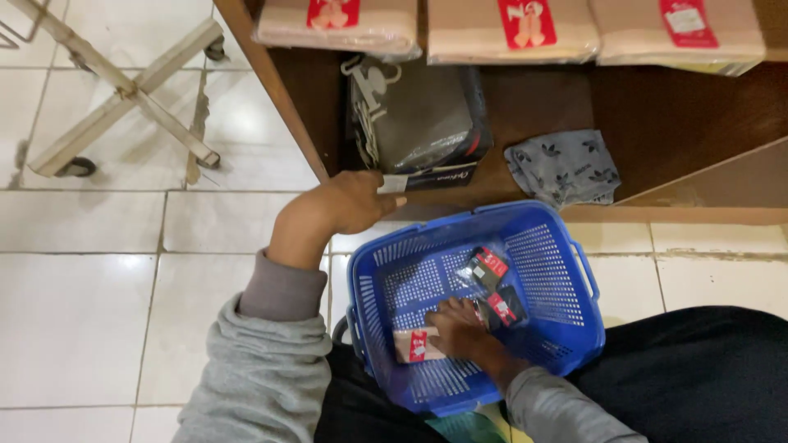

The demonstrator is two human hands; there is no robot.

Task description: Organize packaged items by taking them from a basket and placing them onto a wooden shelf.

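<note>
The right hand (460,330) is down inside the blue plastic basket (566,328), palm flat on its perforated floor, fingers spread and closing on nothing. A beige packet with a red label (414,344) lies just left of that hand, touching the fingertips, its long axis running roughly left to right across the basket floor. Two dark packets with red labels (492,283) lie just beyond the hand, toward the basket's far wall, one behind the other. The right hand is far nearer to all three than the left.

The left hand (353,203) reaches past the basket's far left corner to the low wooden shelf (657,123), its fingers curled at the edge of a dark wrapped bundle (427,123); whether they grip it I cannot tell. A grey patterned cloth (562,168) lies right of that bundle. The basket stands on the white tiled floor (82,303), against the person's lap.
</note>
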